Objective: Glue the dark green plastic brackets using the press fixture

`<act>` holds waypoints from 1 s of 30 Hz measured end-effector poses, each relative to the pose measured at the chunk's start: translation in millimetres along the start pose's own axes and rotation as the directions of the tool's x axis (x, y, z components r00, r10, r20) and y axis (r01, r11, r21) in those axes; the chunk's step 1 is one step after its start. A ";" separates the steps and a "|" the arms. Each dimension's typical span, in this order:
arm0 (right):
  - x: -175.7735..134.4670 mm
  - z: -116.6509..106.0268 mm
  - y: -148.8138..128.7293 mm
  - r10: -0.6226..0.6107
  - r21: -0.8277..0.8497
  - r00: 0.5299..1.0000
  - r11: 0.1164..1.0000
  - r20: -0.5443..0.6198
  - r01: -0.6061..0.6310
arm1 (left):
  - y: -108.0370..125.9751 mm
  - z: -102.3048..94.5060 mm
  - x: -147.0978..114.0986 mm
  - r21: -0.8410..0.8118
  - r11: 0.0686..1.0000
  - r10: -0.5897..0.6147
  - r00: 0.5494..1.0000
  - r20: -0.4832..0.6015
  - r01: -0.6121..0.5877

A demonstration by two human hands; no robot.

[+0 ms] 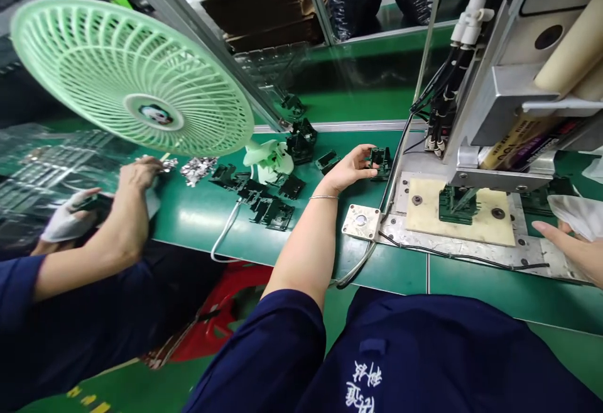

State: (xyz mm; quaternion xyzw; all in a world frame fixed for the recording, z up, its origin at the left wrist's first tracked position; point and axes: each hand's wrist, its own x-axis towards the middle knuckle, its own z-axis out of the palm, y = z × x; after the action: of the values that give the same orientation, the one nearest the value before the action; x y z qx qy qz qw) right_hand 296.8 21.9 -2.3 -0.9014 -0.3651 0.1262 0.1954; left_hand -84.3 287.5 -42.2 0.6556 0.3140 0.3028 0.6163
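My left hand [349, 171] reaches across the green bench, fingers and thumb closed round a dark plastic part [379, 160] beside the machine base. A similar dark part [456, 204] sits on the cream fixture plate [419, 218] under the machine head. My right hand [572, 246] is partly cut off at the right edge, with white cloth, apparently a glove, over some of its fingers. Its thumb stretches left, apart from the fingers, and nothing shows in its grasp. Further dark parts [541, 196] lie just behind it.
Several dark parts [271, 209] lie left of my arm, near a green fan [136, 80]. A square button box [361, 221] and cables stand before the machine [499, 105]. At left, a co-worker's hands [134, 177] are at a pile of small silvery pieces [198, 170] and a dark part.
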 end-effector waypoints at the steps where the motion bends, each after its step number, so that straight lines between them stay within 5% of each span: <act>1: -2.7 -2.7 -7.1 0.013 0.006 1.000 1.000 0.007 -0.013 | 0.8 0.1 -0.2 -0.004 1.000 -0.010 1.000 0.003 0.010; 19: -6.8 -5.5 -12.1 0.059 0.062 0.998 0.996 -0.017 -0.057 | 8.3 1.7 -1.9 0.016 0.999 -0.049 0.999 0.004 0.049; 30: -7.4 -1.1 -7.1 -0.016 0.047 0.998 0.999 -0.056 0.018 | 9.1 4.3 -1.5 0.015 0.998 -0.054 0.999 0.002 0.054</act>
State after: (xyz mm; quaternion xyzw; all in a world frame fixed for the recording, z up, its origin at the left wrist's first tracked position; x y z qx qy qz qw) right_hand 287.6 21.1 2.5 -0.8965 -0.3641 0.1081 0.2280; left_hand -81.5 283.3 -33.5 0.6520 0.3332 0.2826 0.6197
